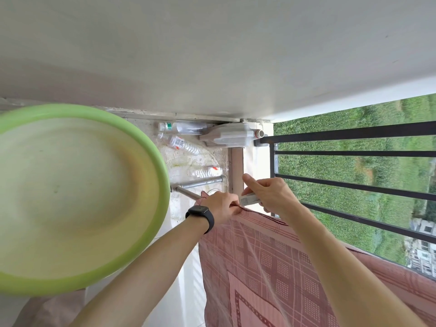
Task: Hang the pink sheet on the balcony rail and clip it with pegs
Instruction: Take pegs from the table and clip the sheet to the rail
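Pink sheet (271, 267) hangs draped over the top bar of the balcony rail (354, 134), checked side facing the person, w/ its corner end up near the wall. L hand (220, 206), smartwatch (200, 215) on the wrist, pinches the sheet's top edge at that corner. R hand (271, 194) grips a whitish peg (249, 199) between thumb and fingers, nose pointed at the spot the L hand holds. The hands sit close together, nearly touching; can't tell whether the peg's jaws are sprung apart or whether they've bitten cloth yet. Step in hand looks like clipping the corner. To do it well: hold the edge taut and flat on the bar w/ the L hand, squeeze the peg wide, push it down over cloth + bar together, not just a fold of fabric, then release and tug lightly to check grip. Thin cloth will slip if bunched, so smooth it first. Green basin (70, 110) sits at left; plastic bottles (181, 143), a white jerrycan (231, 135) and a metal pipe (200, 182) lie on the floor beyond.
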A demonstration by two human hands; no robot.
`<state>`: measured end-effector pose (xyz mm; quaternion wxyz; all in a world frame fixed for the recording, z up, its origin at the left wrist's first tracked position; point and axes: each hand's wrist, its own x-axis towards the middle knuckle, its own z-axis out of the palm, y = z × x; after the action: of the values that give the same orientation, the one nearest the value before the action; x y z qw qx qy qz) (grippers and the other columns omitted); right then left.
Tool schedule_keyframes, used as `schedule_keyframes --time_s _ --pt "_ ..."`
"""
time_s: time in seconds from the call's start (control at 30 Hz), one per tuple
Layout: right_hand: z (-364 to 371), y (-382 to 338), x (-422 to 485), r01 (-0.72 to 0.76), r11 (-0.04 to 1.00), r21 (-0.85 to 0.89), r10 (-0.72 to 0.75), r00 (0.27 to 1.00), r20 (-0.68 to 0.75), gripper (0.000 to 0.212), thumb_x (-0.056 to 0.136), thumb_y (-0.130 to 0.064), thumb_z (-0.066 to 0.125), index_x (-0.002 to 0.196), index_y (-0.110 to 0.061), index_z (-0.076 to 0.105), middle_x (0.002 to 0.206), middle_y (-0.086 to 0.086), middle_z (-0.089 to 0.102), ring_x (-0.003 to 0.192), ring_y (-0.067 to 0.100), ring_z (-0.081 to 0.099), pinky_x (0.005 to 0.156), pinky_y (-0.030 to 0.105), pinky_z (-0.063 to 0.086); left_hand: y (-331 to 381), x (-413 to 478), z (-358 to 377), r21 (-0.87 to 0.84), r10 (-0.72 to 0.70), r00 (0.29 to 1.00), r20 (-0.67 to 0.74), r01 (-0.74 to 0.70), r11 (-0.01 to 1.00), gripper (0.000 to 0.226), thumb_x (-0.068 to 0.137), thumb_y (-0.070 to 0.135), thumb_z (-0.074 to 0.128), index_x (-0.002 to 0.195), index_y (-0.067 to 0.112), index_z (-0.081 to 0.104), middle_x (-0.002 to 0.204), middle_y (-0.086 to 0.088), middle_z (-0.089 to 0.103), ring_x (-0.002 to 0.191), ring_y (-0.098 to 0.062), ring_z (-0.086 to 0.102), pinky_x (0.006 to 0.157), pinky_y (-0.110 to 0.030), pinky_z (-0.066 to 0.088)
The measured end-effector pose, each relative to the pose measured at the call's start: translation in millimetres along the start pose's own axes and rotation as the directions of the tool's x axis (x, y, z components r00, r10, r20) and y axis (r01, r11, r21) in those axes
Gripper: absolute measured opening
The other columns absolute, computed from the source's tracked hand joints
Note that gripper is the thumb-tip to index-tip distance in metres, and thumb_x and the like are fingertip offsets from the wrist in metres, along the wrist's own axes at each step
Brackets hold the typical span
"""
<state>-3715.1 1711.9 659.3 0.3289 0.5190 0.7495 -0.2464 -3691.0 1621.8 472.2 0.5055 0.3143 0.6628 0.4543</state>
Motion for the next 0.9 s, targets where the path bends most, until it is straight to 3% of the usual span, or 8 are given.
schedule_keyframes --time_s 0.13,0.27,0.33,0.43,0.5,0.6,0.8,0.9 --pt "0 8 7 -0.042 0.997 -0.071 0.043 0.999 0.01 0.052 0.085 -0.07 0.056 0.067 -0.027 0.079 0.061 -0.006 0.07 0.044 0.004 0.049 0.05 0.021 0.045 1 -3 0 -0.044 0.058 0.998 -0.031 -0.06 0.997 0.033 0.089 0.044 0.056 0.069 0.069 0.046 0.06 0.017 0.051 0.052 -0.002 0.05 0.049 -0.024 0.032" --pt "1 17 16 -0.022 0.968 -0.252 0.035 0.998 0.048 0.026 0.091 -0.023 0.056 0.108 -0.012 0.072 0.099 0.008 0.071 0.072 0.016 0.062 0.06 0.029 0.052 0 -1 -1 -0.028 0.013 1.0 0.015 -0.013 1.0 0.015 0.081 0.055 0.05 0.071 0.067 0.049 0.073 0.016 0.06 0.068 -0.008 0.06 0.066 -0.036 0.054" --pt "2 20 16 0.016 0.927 -0.376 -0.022 1.0 -0.012 0.031 0.092 -0.024 0.061 0.119 -0.011 0.059 0.101 0.003 0.067 0.077 0.011 0.06 0.053 0.027 0.047 -2 0 -2 -0.026 0.002 1.0 0.028 -0.001 1.0 0.01 0.079 0.059 0.048 0.073 0.066 0.053 0.078 0.018 0.064 0.075 -0.007 0.062 0.073 -0.041 0.056" --pt "5 19 16 0.065 0.937 -0.343 -0.097 0.992 -0.077 0.039 0.076 -0.037 0.084 0.105 -0.024 0.062 0.091 -0.009 0.064 0.074 0.001 0.055 0.052 0.013 0.037 -3 2 -2 -0.013 -0.014 0.999 0.04 0.015 1.0 0.012 0.08 0.06 0.051 0.07 0.066 0.052 0.074 0.017 0.061 0.072 -0.011 0.061 0.074 -0.045 0.055" --pt "8 19 19 0.078 0.934 -0.349 -0.114 0.99 -0.084 0.037 0.074 -0.029 0.087 0.107 -0.022 0.072 0.097 -0.007 0.07 0.081 0.007 0.062 0.059 0.009 0.041 -3 3 -2 -0.006 -0.022 0.999 0.049 0.022 1.0 0.012 0.079 0.064 0.048 0.068 0.06 0.051 0.073 0.013 0.06 0.073 -0.017 0.061 0.076 -0.048 0.054" --pt "11 13 20 0.1 0.91 -0.402 -0.15 0.984 -0.093 0.041 0.078 -0.021 0.084 0.117 -0.016 0.072 0.109 0.003 0.074 0.093 0.015 0.065 0.072 0.017 0.046 -3 2 -2 -0.019 -0.04 0.998 0.044 0.041 0.999 0.015 0.08 0.06 0.049 0.066 0.055 0.051 0.07 0.011 0.059 0.069 -0.017 0.061 0.073 -0.048 0.055" --pt "8 -8 19 0.112 0.883 -0.456 -0.181 0.977 -0.11 0.033 0.069 -0.028 0.091 0.095 -0.014 0.077 0.095 0.006 0.076 0.077 0.017 0.07 0.06 0.019 0.051 -6 2 -1 -0.025 -0.078 0.997 0.002 0.078 0.997 0.018 0.079 0.057 0.058 0.064 0.05 0.05 0.06 0.013 0.054 0.062 -0.011 0.055 0.074 -0.043 0.05" --pt "10 -15 18 0.089 0.822 -0.562 -0.176 0.979 -0.102 0.024 0.074 -0.019 0.088 0.093 -0.01 0.076 0.089 0.008 0.074 0.075 0.019 0.069 0.061 0.024 0.056 -6 1 0 -0.028 -0.082 0.996 0.015 0.083 0.996 0.014 0.079 0.059 0.055 0.067 0.052 0.054 0.071 0.013 0.062 0.073 -0.01 0.061 0.089 -0.053 0.048"
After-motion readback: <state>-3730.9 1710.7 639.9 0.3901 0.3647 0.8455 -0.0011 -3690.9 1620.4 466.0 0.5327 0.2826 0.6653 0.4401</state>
